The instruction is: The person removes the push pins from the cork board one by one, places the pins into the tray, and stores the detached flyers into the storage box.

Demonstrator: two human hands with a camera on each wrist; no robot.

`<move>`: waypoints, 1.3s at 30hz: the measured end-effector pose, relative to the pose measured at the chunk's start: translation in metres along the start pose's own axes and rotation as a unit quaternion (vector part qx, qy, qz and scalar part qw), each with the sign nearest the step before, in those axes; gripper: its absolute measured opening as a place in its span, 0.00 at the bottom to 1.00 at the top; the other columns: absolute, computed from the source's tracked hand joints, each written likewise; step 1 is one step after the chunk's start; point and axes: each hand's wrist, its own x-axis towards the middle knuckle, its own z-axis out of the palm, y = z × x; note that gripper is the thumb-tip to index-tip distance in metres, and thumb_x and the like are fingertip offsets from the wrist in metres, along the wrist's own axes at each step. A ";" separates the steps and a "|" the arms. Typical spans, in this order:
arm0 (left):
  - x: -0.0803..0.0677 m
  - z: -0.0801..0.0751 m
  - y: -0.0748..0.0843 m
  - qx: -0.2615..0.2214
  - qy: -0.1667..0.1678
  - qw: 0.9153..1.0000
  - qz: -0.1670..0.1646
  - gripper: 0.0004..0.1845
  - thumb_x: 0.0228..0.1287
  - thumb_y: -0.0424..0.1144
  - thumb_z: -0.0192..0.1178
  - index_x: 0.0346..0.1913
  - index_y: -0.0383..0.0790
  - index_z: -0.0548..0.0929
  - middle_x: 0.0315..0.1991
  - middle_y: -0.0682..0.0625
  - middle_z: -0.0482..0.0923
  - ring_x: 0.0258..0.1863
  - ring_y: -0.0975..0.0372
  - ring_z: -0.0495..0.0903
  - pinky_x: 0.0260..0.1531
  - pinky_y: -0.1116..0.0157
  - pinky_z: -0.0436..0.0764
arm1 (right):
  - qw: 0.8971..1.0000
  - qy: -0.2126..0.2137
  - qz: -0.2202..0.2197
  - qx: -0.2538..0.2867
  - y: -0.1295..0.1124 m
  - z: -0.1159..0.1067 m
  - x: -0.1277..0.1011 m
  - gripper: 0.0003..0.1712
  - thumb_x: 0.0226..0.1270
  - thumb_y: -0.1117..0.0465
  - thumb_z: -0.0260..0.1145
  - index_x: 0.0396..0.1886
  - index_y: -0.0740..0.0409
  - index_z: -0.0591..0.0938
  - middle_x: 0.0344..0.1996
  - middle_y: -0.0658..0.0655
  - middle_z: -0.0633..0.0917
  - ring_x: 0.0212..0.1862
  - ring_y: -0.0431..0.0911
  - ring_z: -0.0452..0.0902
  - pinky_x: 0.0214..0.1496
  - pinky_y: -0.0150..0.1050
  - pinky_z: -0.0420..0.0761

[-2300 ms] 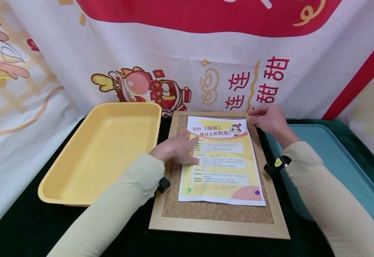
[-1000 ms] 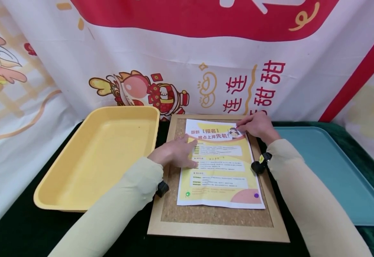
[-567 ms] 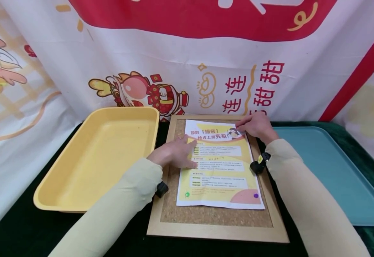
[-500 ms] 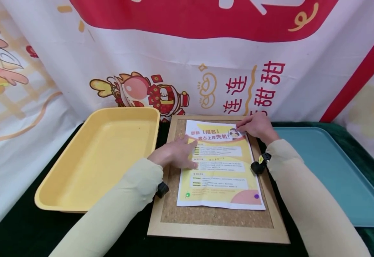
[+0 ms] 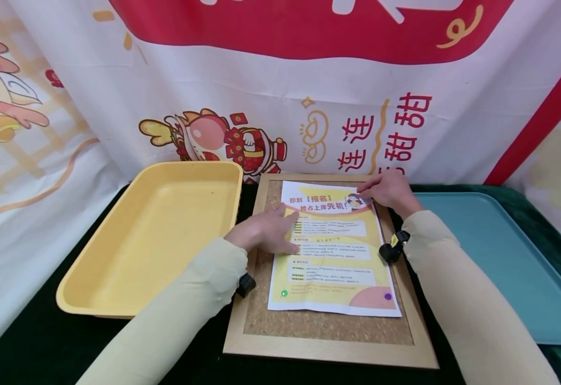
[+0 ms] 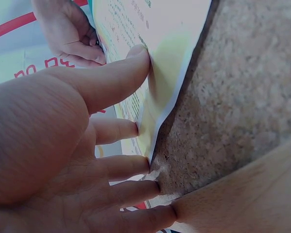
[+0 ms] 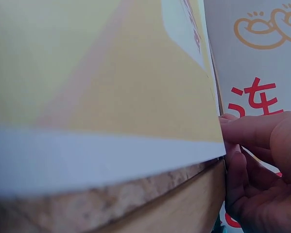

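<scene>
A yellow printed paper poster [image 5: 330, 267] lies on a wood-framed cork board [image 5: 328, 323]. A green pin [image 5: 284, 293] marks its lower left corner and a purple pin [image 5: 388, 297] the lower right one. My left hand [image 5: 268, 230] rests spread on the poster's left side; in the left wrist view its thumb [image 6: 118, 77] touches the paper, and some fingertips reach the cork and wooden frame. My right hand [image 5: 391, 190] is at the poster's upper right corner with fingers bent. In the right wrist view its fingertips [image 7: 235, 128] meet that corner; anything between them is hidden.
A deep yellow tray [image 5: 150, 240] stands left of the board. A flat blue tray [image 5: 506, 267] lies to the right, partly behind my right forearm. Dark green cloth [image 5: 198, 347] covers the table, and a printed white curtain [image 5: 261, 75] hangs behind.
My right hand has moved left from the board's upper right frame onto the poster's corner and has stayed there over the last second. My left hand has kept its place on the paper.
</scene>
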 end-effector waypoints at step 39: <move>0.000 0.000 0.000 -0.012 -0.004 1.000 -0.006 0.48 0.77 0.57 0.62 0.88 0.51 0.47 0.89 0.42 0.33 0.89 0.45 0.36 0.86 0.45 0.44 | 0.998 -0.020 -0.008 0.052 0.008 -0.001 -0.010 0.13 0.78 0.56 0.68 0.53 0.57 0.89 0.60 0.63 0.80 0.64 0.58 0.68 0.62 0.51 0.71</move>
